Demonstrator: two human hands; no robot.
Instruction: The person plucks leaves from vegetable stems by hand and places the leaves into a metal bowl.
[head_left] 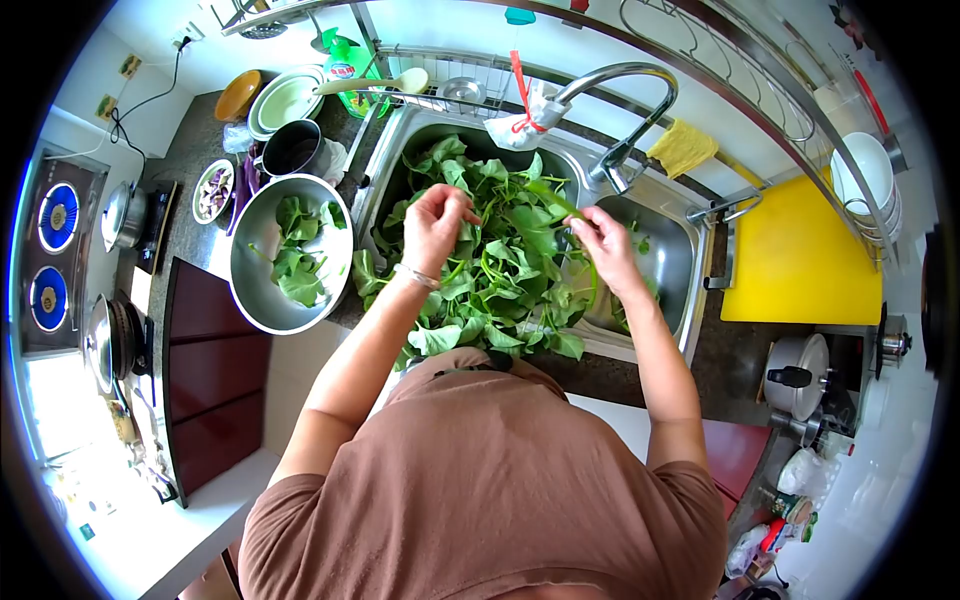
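A big heap of leafy green stems (480, 290) fills the left basin of the steel sink (383, 165) and spills over its front edge. Above the heap, my left hand (432, 232) has its fingers curled into a pinch; anything between them is too small to make out. My right hand (608, 248) grips a leafy green stem (552, 203) between thumb and fingers, near the divider of the two basins. Left of the sink, a steel bowl (250, 285) holds several torn green leaves (298, 275).
A faucet (640, 72) arches over the sink. Leaf scraps lie in the right basin (660, 235). Beyond it stands a yellow cutting board (790, 270). A dark pot (291, 148), a small bowl of chopped purple pieces (213, 192) and a green bottle (345, 65) crowd the left counter.
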